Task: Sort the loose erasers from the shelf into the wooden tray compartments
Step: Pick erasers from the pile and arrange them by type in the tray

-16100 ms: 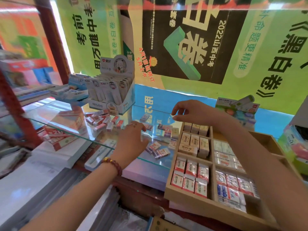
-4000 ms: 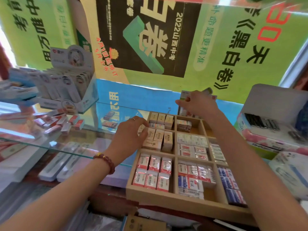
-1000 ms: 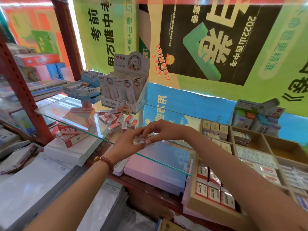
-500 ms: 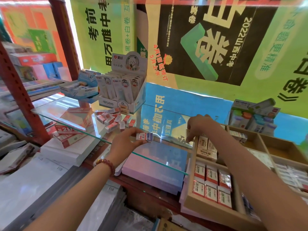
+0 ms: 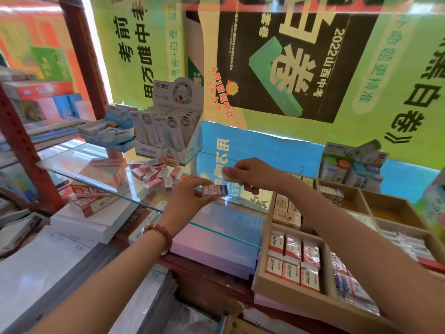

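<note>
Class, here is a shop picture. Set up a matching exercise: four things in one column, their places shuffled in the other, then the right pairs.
1 loose eraser pile
2 bead bracelet
3 red-and-white erasers
4 blue-ended eraser

A in the wooden tray, nearest left compartment
B pinched by the left hand
C on the glass shelf
D round the left wrist

Pairs: 1-C, 2-D, 3-A, 4-B.

Shelf [image 5: 65, 162], centre left: clear glass, smooth, glossy. Tray [image 5: 301, 302], lower right: bare pale wood, matt. Erasers [image 5: 292, 248] in tray: glossy film wrap. Display box [image 5: 168, 150], upper centre: printed card. Upright [image 5: 24, 145], left: red-painted metal.
</note>
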The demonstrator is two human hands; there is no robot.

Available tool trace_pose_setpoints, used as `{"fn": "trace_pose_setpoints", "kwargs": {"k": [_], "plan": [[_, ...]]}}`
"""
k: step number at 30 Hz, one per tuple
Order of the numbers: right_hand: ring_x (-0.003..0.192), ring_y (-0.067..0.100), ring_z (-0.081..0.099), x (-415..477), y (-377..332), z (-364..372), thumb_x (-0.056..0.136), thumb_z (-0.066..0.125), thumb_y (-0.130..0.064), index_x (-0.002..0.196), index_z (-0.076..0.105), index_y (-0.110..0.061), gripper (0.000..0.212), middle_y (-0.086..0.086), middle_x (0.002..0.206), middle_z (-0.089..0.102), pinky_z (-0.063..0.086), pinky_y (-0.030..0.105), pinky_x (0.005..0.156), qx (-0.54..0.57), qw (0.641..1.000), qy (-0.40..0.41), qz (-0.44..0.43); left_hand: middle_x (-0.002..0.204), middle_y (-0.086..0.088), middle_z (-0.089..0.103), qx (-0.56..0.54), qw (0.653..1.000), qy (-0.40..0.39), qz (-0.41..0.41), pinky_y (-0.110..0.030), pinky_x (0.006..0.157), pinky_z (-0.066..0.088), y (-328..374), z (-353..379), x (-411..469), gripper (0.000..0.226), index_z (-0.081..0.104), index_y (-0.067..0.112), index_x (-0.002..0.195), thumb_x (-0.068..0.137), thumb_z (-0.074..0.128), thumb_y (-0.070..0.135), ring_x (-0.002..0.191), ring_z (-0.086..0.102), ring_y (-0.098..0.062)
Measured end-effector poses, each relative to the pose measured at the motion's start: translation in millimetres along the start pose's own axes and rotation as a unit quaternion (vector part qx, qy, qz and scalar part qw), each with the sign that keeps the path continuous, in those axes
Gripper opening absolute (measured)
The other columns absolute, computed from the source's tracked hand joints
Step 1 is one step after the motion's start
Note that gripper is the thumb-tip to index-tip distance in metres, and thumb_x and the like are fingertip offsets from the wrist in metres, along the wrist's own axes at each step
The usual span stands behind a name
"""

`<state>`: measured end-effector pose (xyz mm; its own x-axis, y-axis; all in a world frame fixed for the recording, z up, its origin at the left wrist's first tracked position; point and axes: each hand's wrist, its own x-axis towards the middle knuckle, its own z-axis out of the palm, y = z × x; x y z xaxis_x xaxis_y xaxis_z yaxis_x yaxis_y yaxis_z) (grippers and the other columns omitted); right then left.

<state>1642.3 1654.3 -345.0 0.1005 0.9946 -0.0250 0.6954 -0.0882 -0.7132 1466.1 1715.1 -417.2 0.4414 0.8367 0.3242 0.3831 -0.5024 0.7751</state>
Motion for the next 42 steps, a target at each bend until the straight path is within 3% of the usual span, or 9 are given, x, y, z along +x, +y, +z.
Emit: {"fn": "trace_pose_setpoints", "kwargs": {"k": [4, 8, 12, 18, 24, 29, 36, 39, 42], "plan": [[0.043, 0.008, 0.043, -14, 6, -10, 0.096, 0.054, -0.030, 0.080, 0.056, -0.008, 0.028, 0.002, 0.056, 0.050, 0.038, 0.020, 0.045, 0.114, 0.993, 0.044, -0.004, 0.091, -0.006, 0.066, -0.114, 0.993, 0.012, -0.020, -0.024, 0.064, 0.055, 39, 16, 5, 0.031, 0.067, 0.015, 0.095, 0.069, 0.081, 0.008, 0.068, 0.067, -0.018], [0.055, -0.004, 0.049, -37, 18, -32, 0.086, 0.069, -0.022, 0.071, 0.059, -0.020, 0.018, -0.009, 0.068, 0.057, 0.036, 0.011, 0.057, 0.038, 0.986, 0.146, -0.072, 0.076, -0.005, 0.067, -0.213, 0.977, 0.001, -0.015, -0.011, 0.056, 0.048, 71, 29, 1, 0.024, 0.070, 0.007, 0.092, 0.070, 0.078, 0.001, 0.056, 0.063, -0.005], [0.071, 0.004, 0.058, -65, 29, -59, 0.085, 0.070, -0.024, 0.087, 0.064, -0.011, 0.014, -0.003, 0.089, 0.063, 0.044, 0.013, 0.067, 0.019, 0.994, 0.098, -0.039, 0.074, 0.001, 0.066, -0.221, 0.975, -0.032, 0.004, -0.010, 0.056, 0.048, 97, 48, -6, 0.031, 0.066, 0.011, 0.095, 0.070, 0.077, -0.002, 0.053, 0.061, -0.001], [0.072, 0.012, 0.065, -116, 51, -99, 0.086, 0.067, -0.021, 0.087, 0.060, -0.012, 0.011, -0.007, 0.074, 0.066, 0.054, 0.022, 0.065, 0.110, 0.994, 0.020, -0.010, 0.096, -0.002, 0.068, -0.198, 0.974, -0.068, 0.091, -0.014, 0.062, 0.050, 135, 76, -8, 0.034, 0.069, 0.017, 0.092, 0.066, 0.079, -0.002, 0.063, 0.061, -0.006], [0.063, 0.006, 0.062, -134, 71, -128, 0.090, 0.063, -0.018, 0.093, 0.058, -0.009, 0.012, -0.004, 0.075, 0.064, 0.053, 0.020, 0.062, 0.102, 0.992, 0.070, 0.029, 0.092, 0.002, 0.069, -0.158, 0.970, -0.149, 0.106, -0.026, 0.067, 0.053, 162, 106, 10, 0.031, 0.066, 0.020, 0.099, 0.074, 0.074, 0.003, 0.068, 0.065, -0.008], [0.060, 0.001, 0.061, -132, 94, -140, 0.092, 0.060, -0.025, 0.094, 0.060, -0.011, 0.015, -0.004, 0.079, 0.065, 0.049, 0.015, 0.057, 0.075, 0.988, 0.114, 0.068, 0.097, 0.003, 0.068, -0.069, 0.977, -0.147, 0.139, -0.010, 0.058, 0.045, 165, 142, 32, 0.029, 0.068, 0.016, 0.101, 0.074, 0.078, 0.019, 0.065, 0.062, -0.004], [0.064, 0.009, 0.055, -127, 123, -159, 0.096, 0.054, -0.031, 0.087, 0.057, -0.016, 0.018, 0.001, 0.082, 0.060, 0.044, 0.017, 0.054, -0.005, 0.975, 0.179, 0.134, 0.091, 0.016, 0.066, -0.003, 0.982, -0.133, 0.135, -0.031, 0.082, 0.051, 148, 172, 44, 0.023, 0.068, 0.031, 0.092, 0.071, 0.079, 0.028, 0.088, 0.061, -0.003], [0.064, 0.018, 0.056, -126, 134, -167, 0.099, 0.049, -0.027, 0.081, 0.046, -0.020, 0.019, 0.015, 0.088, 0.068, 0.045, 0.023, 0.055, 0.060, 0.965, 0.212, 0.139, 0.099, 0.010, 0.065, -0.011, 0.978, -0.153, 0.140, -0.029, 0.070, 0.052, 151, 176, 48, 0.028, 0.065, 0.034, 0.090, 0.072, 0.078, 0.018, 0.085, 0.061, -0.005], [0.061, 0.013, 0.058, -125, 138, -163, 0.101, 0.044, -0.019, 0.090, 0.045, -0.018, 0.011, 0.008, 0.082, 0.066, 0.046, 0.021, 0.053, 0.092, 0.962, 0.202, 0.158, 0.106, 0.002, 0.063, -0.030, 0.980, -0.148, 0.132, -0.015, 0.059, 0.041, 153, 184, 52, 0.029, 0.067, 0.023, 0.098, 0.073, 0.077, 0.010, 0.076, 0.063, -0.007]]}}
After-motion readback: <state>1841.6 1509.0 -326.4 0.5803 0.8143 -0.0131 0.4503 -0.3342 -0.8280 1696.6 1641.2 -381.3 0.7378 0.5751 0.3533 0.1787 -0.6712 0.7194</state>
